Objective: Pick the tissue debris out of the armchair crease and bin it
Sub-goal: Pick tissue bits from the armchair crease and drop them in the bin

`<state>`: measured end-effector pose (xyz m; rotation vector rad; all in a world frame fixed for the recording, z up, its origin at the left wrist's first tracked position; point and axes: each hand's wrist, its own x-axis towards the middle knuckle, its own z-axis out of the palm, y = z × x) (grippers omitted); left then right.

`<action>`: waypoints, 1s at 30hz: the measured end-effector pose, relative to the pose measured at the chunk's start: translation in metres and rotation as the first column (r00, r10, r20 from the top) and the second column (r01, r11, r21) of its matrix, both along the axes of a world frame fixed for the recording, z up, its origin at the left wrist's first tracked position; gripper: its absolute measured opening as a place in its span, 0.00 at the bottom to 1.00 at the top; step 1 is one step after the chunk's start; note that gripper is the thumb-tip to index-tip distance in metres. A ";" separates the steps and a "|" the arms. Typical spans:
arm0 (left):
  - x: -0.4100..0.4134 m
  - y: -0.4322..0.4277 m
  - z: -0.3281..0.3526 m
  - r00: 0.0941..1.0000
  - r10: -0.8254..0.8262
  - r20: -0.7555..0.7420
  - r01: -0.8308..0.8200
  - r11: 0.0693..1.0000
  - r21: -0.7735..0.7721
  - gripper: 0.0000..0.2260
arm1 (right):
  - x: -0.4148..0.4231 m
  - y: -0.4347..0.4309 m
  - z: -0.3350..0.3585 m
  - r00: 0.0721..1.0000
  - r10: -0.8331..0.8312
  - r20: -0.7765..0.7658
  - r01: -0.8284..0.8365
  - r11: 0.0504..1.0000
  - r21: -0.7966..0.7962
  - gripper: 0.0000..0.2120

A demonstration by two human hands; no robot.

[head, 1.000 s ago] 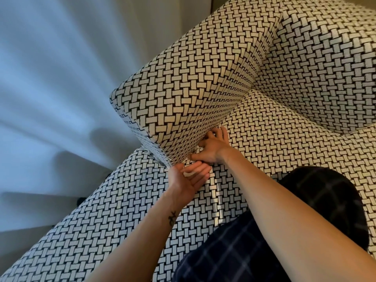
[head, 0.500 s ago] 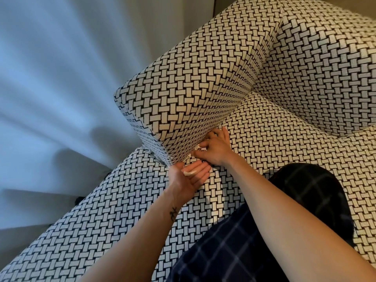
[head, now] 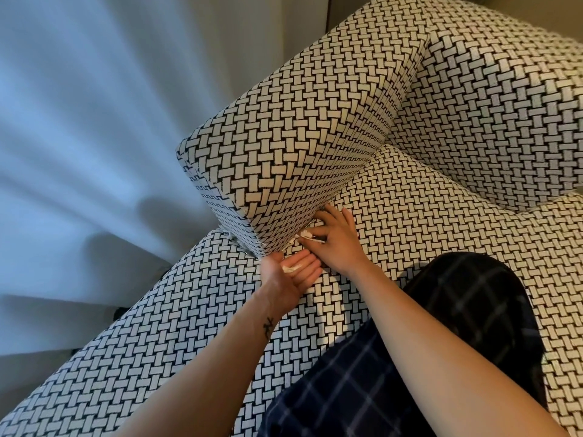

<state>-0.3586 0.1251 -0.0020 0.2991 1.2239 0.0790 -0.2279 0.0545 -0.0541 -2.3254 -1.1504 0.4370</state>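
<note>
Right hand [head: 339, 244], fingers laid against the armrest base, pinches a ragged white tissue shred [head: 310, 238] between thumb and forefinger at the crease [head: 350, 181] where armrest meets seat. Left hand [head: 288, 275] lies palm-up just beside it, fingers straight, carrying small white tissue scraps [head: 291, 268]. Both work on a black-and-white basket-weave upholstered armchair [head: 284, 146]; dark checked trousers [head: 441, 357] lie over the near seat, and a pale pleated curtain [head: 79, 121] hangs at left. Judged progress: partway. Some debris is collected, one shred is pinched at the crease, and binning is not yet done; no bin is in view. No brand, label or writing is legible.
</note>
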 end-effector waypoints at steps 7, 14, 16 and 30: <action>0.000 -0.003 0.000 1.000 0.012 0.006 -0.012 1.000 0.027 0.25 | -0.005 -0.015 0.008 0.998 0.013 -0.069 -0.010 0.999 0.044 0.14; -0.002 0.000 -0.006 0.999 0.003 0.047 -0.002 1.000 -0.026 0.23 | -0.032 -0.021 0.032 0.981 0.194 -0.024 -0.196 0.975 -0.109 0.21; -0.002 0.002 -0.010 0.999 0.000 0.044 0.002 1.000 -0.030 0.23 | -0.037 -0.022 0.034 0.972 0.231 -0.031 -0.233 0.961 -0.148 0.27; 0.003 -0.002 -0.003 1.000 0.005 0.020 -0.005 1.000 0.018 0.22 | -0.004 -0.005 0.029 0.957 -0.080 -0.277 0.098 0.994 0.051 0.17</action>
